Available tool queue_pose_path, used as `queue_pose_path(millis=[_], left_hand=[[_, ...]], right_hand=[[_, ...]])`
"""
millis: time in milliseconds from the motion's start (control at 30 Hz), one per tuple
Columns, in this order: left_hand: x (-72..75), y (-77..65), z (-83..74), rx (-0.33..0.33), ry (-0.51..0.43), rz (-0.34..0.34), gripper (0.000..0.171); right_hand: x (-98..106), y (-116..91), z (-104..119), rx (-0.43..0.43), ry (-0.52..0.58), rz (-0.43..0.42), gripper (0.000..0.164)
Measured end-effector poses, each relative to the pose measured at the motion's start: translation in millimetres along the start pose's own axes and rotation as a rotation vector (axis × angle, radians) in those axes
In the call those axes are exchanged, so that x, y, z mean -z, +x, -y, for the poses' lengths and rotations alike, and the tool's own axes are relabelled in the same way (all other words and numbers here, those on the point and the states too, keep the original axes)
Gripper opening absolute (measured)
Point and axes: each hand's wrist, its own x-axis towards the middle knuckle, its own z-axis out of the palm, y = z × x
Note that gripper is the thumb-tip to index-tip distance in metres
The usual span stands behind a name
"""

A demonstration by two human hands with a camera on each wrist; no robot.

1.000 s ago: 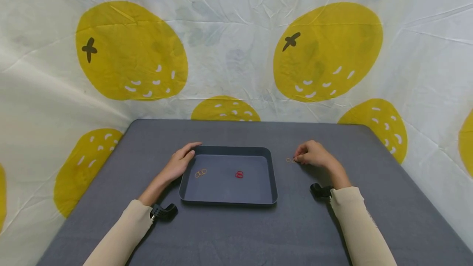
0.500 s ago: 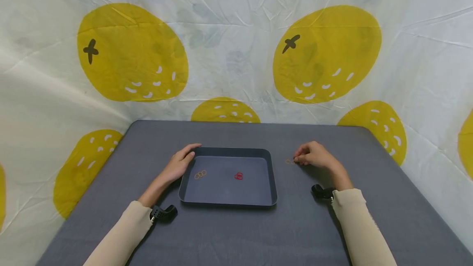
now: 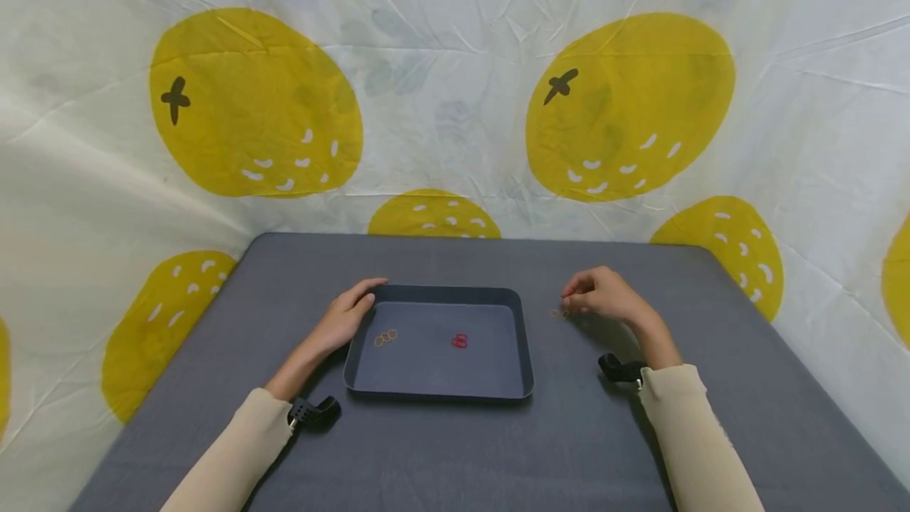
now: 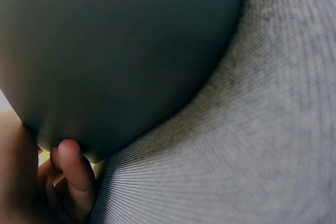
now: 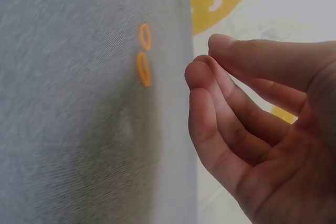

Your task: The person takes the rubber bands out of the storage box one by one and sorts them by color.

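A dark grey tray [image 3: 439, 397] lies on the table, with my left hand [image 3: 344, 321] holding its far left corner. In the left wrist view, fingers [image 4: 76, 169] bend against the tray's outer wall [image 4: 131, 61]. Inside the tray, thin orange rubber bands [image 3: 385, 337] lie at the left and red rubber bands [image 3: 460, 341] overlap right of the middle. My right hand [image 3: 604, 295] hovers just over two orange rubber bands [image 5: 144, 69] on the table, right of the tray. Its fingers curl loosely with the thumb close to them, and nothing shows between the tips.
A grey cloth covers the table [image 3: 455, 457]. Behind and beside it hangs a white curtain [image 3: 441, 101] with large yellow fruit prints. Black wrist cameras [image 3: 620, 368] sit on both wrists.
My right hand has lifted slightly off the table, and its fingertips have come away from the two orange rubber bands, which stay lying there. The left hand keeps its place on the tray.
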Motion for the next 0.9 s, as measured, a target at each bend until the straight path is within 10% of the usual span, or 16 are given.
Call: queue_pose_path(millis=[900], left_hand=[[-1.8,1.7,1.3,-0.011,-0.008,-0.005,0.042]], right_hand=[[0,-3,50,0.044,-0.029,0.024,0.016]])
